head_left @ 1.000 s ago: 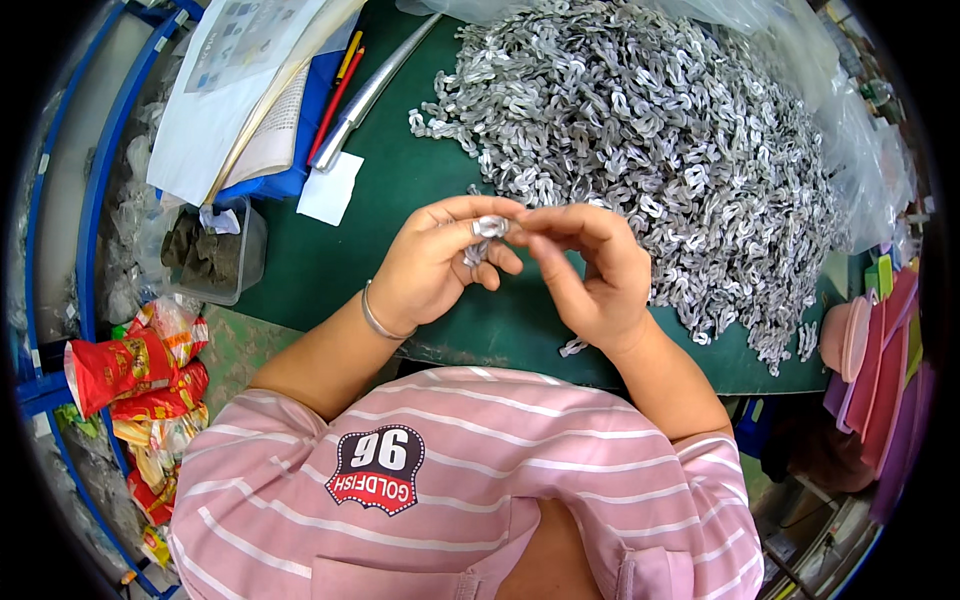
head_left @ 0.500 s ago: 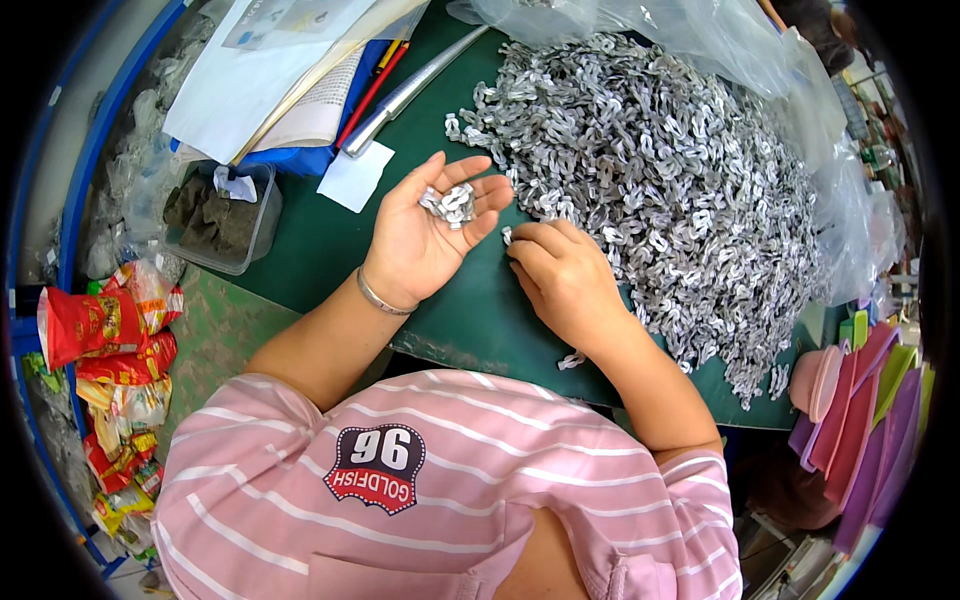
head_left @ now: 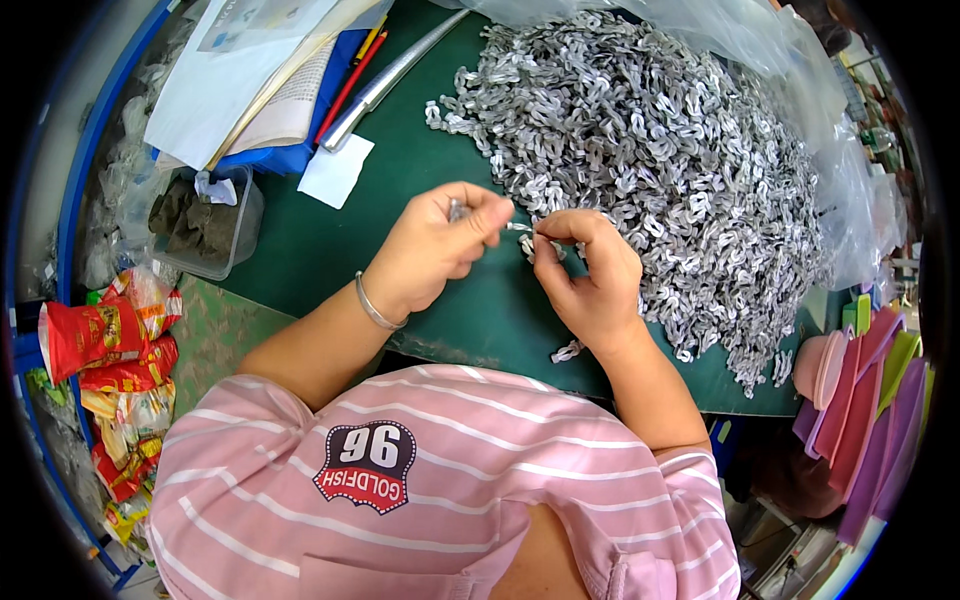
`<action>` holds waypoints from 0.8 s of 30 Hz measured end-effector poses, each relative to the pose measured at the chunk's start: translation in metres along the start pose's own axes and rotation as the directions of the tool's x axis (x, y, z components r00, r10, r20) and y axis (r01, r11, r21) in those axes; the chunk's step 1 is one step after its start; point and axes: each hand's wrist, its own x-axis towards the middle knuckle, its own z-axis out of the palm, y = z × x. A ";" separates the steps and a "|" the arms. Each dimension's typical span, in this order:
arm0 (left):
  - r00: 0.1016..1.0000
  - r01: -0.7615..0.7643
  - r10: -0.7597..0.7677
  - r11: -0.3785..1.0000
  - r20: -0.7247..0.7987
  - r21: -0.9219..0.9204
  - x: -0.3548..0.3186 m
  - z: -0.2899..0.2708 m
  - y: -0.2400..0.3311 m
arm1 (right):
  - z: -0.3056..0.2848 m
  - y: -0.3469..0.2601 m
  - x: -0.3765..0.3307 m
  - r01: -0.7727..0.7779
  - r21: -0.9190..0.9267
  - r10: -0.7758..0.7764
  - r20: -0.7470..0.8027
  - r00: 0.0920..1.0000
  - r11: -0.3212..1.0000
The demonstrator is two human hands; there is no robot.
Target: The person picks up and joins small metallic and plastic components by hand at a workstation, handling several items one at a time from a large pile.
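Fingertips (head_left: 545, 232) of both hands pinched together around small silvery metal clips, right over the green table mat (head_left: 300, 250). Left hand (head_left: 435, 245) curled shut, a bit of metal poking out near the thumb at the top. Right hand (head_left: 590, 275) closed too, nipping a little clip (head_left: 520, 228) between thumb and forefinger, almost touching the left thumb. Big heap of the same metal clips (head_left: 650, 150) just beyond the right hand, spilling from a clear plastic bag (head_left: 780, 60). One stray clip (head_left: 567, 351) near the mat's front edge. Silver bangle (head_left: 375, 305) on the left wrist. Off to the left: clear plastic tub (head_left: 205, 225), papers (head_left: 250, 70), white note (head_left: 335, 170), red snack packets (head_left: 95, 335).
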 end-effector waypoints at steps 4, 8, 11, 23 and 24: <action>0.995 -0.104 0.102 0.987 0.023 0.122 -0.002 0.006 -0.003 | -0.008 0.000 0.004 0.008 0.096 -0.009 0.008 1.000 0.995; 0.952 -0.282 0.306 0.875 0.000 0.394 -0.005 0.009 -0.002 | -0.011 0.008 -0.001 -0.460 0.435 0.407 0.214 0.888 0.774; 0.875 -0.466 0.477 0.776 0.088 0.425 -0.005 0.011 -0.007 | -0.015 0.008 -0.002 -0.610 0.561 0.458 0.404 0.792 0.560; 0.972 -0.203 0.209 0.977 0.111 -0.065 -0.004 0.006 -0.005 | -0.002 0.003 -0.006 -0.174 0.361 0.213 -0.072 0.974 0.916; 0.979 -0.158 0.171 0.981 0.115 -0.114 -0.002 0.005 -0.006 | -0.003 0.002 -0.006 -0.135 0.347 0.173 -0.084 0.981 0.928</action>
